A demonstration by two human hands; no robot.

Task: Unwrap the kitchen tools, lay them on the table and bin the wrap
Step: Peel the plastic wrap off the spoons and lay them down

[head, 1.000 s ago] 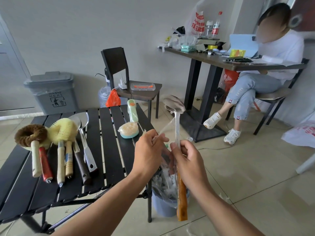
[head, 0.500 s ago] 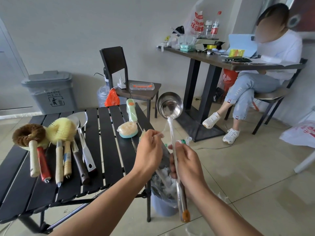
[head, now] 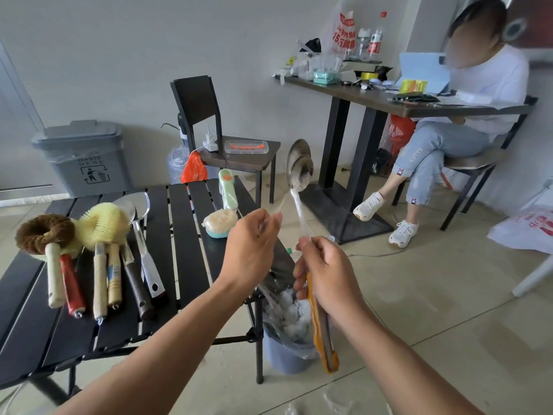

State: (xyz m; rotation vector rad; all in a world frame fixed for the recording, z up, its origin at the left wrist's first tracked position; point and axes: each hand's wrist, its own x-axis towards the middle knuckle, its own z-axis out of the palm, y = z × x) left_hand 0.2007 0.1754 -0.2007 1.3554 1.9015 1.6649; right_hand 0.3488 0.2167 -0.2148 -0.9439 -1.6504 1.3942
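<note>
My right hand [head: 326, 274] grips a steel ladle [head: 299, 169] by its shaft, bowl up, its orange-brown handle hanging below my fist. Clear wrap [head: 294, 205] clings to the shaft, and a strand stretches left to my left hand [head: 254, 247], which pinches it. Both hands hover over a small blue bin [head: 287, 351] lined with plastic and filled with crumpled wrap, beside the black slatted table [head: 185, 265]. On the table lie unwrapped brushes [head: 98, 223], a metal spatula [head: 143, 244], and a sponge brush with a green handle [head: 223, 217].
A grey lidded waste bin [head: 86, 157] stands by the wall behind the table. A dark chair [head: 227, 145] holds a clear box. A person sits at a cluttered desk [head: 389, 97] to the right. A white bag [head: 526, 229] lies on the tiled floor.
The ladle has turned in my right hand, its bowl spinning round. My left hand has pulled the wrap strand up and to the left, away from the shaft.
</note>
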